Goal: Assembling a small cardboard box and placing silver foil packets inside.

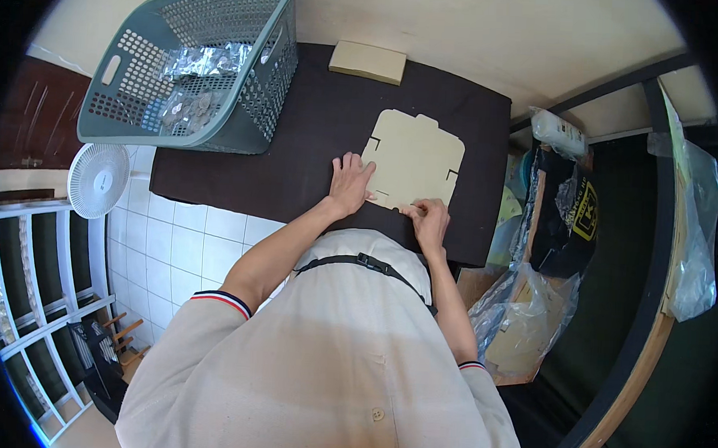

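A flat, die-cut cardboard box blank (416, 158) lies on the dark cloth-covered table (225, 174) before me. It is tan, with rounded far corners, a small tab on its far edge and slots near its sides. My left hand (349, 185) rests at its near left corner, fingers spread and the thumb touching the near edge. At the near right edge, the curled fingers of my right hand (429, 221) pinch the cardboard; the fingertips are partly hidden.
A grey-green perforated basket (264, 96) holding clear plastic packets (196, 109) stands at the table's left. Another cardboard piece (368, 62) lies against the wall. To the right are plastic-wrapped items (527, 311) and a dark shelf frame (661, 197). A white fan (98, 181) is at left.
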{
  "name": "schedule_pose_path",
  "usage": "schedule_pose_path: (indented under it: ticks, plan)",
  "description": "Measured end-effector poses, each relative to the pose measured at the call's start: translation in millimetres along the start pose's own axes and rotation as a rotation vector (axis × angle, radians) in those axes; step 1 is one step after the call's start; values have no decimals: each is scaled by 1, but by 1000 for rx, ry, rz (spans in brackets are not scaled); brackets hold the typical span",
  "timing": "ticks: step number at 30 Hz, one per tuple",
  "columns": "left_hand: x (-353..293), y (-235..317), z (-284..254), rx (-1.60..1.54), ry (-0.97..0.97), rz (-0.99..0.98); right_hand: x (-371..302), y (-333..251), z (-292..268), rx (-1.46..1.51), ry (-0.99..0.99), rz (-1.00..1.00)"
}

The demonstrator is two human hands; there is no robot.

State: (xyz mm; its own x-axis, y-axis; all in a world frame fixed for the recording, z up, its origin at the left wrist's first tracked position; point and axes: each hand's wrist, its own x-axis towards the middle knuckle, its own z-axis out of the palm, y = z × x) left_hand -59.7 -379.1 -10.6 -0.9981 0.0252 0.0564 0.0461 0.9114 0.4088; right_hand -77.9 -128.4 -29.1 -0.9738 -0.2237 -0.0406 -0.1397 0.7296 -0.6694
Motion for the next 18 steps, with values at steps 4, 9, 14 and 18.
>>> schedule_pose_path:
  ticks: [4, 9, 14, 18]
  plan:
    - [-3, -2, -1, 2, -55, 359, -11, -18, -8, -81, 153, 108]
    - [-26, -3, 24, 69, 61, 638, -9, -24, -14, -195, 162, 42]
    - [-21, 1, 16, 92, -174, 544, -16, -9, -18, -351, 56, -241]
    - [-22, 0, 13, 8, -173, 534, -16, -1, -18, -270, 64, -226]
